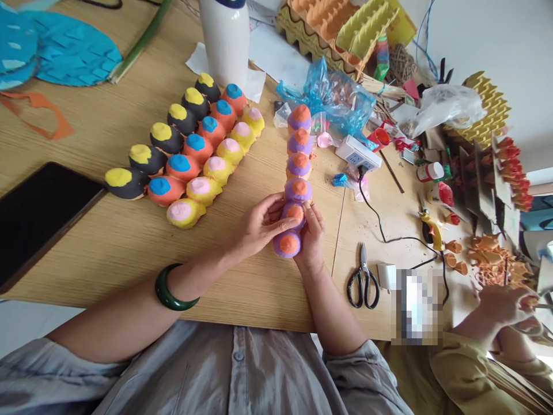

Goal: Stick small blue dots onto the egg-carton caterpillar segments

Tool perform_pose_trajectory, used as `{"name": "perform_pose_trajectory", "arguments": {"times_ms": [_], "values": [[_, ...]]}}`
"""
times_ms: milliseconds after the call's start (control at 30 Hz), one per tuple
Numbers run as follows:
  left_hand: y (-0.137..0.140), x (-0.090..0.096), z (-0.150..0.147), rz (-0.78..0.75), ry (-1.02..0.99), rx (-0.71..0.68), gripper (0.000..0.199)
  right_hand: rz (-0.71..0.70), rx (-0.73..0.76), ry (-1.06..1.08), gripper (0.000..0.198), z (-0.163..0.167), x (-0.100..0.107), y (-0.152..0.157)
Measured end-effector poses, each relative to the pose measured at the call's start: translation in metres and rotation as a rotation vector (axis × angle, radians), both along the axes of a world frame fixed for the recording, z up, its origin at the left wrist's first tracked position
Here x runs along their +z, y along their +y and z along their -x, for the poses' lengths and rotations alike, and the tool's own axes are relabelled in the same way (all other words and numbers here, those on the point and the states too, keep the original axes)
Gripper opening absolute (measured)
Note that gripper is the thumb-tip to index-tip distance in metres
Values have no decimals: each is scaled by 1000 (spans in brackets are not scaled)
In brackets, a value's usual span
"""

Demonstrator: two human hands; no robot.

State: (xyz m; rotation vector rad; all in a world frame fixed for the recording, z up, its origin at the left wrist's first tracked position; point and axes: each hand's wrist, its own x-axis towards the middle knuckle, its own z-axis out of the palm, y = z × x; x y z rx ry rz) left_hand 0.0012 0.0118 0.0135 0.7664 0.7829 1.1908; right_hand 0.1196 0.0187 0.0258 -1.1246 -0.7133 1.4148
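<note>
Both my hands hold a strip of egg-carton cups [298,165] covered in purple clay with orange caps on top. My left hand [264,226] grips its left side near the lower end, thumb lying across a cup. My right hand [313,237] closes round the right side of the same end. To the left lie similar strips side by side: black cups with yellow caps [166,140], orange cups with blue caps [197,148] and yellow cups with pink caps [218,168]. Parts of my fingers are hidden behind the strip.
A phone or tablet [47,213] lies at the left edge, a white bottle [225,43] behind the strips. Scissors [363,279], a power strip [358,154], its cord and a blue plastic bag [330,95] lie right. Another person's hands [505,305] work at far right.
</note>
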Motion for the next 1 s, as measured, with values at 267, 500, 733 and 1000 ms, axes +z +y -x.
{"name": "perform_pose_trajectory", "arguments": {"times_ms": [267,500,733,1000], "values": [[-3,-2,-4,2,15,38,59,3,18,13,27,-2,-3,5],[-5,5,1,-29,-27,-59,63,-13,25,7,21,-2,-3,3],[-2,7,4,97,-185,-67,53,-87,11,-65,18,1,-2,-5],[-3,7,7,-37,-174,-144,64,-131,6,-95,21,0,0,-7]]}}
